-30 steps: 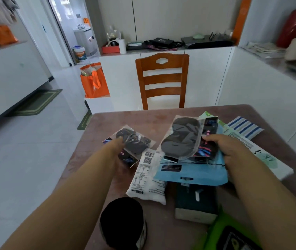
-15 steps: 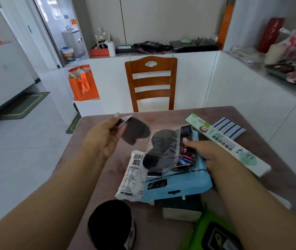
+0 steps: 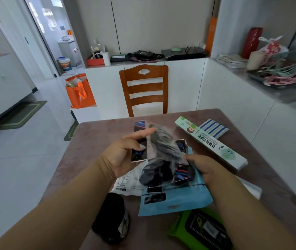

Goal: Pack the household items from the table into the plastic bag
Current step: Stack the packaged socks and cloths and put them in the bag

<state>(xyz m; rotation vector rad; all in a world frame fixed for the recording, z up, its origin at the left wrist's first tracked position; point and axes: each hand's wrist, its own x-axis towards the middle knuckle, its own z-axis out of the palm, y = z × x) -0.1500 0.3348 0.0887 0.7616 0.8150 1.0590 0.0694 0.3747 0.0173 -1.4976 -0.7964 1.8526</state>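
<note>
My left hand (image 3: 125,156) pinches a clear packet with a black eye mask (image 3: 161,143) and lifts it above the table, blurred by motion. Just below it, my right hand (image 3: 205,166) holds a second black eye mask packet (image 3: 159,175) over a blue pouch (image 3: 176,199). Under the pouch's left side lies a white printed packet (image 3: 125,183). A long white and green box (image 3: 210,143) lies to the right, with a blue striped cloth (image 3: 214,128) behind it. A green wipes pack (image 3: 197,230) and a black round object (image 3: 111,221) sit near me. I cannot pick out a plastic bag.
The brown table (image 3: 93,141) ends at a wooden chair (image 3: 144,87) on its far side. An orange bag (image 3: 79,91) stands on the floor at the left. A counter with clutter (image 3: 278,76) runs along the right.
My left hand picked an eye mask packet off the table's left side and carried it right, up beside the packet in my right hand. My right hand stayed on its packet.
</note>
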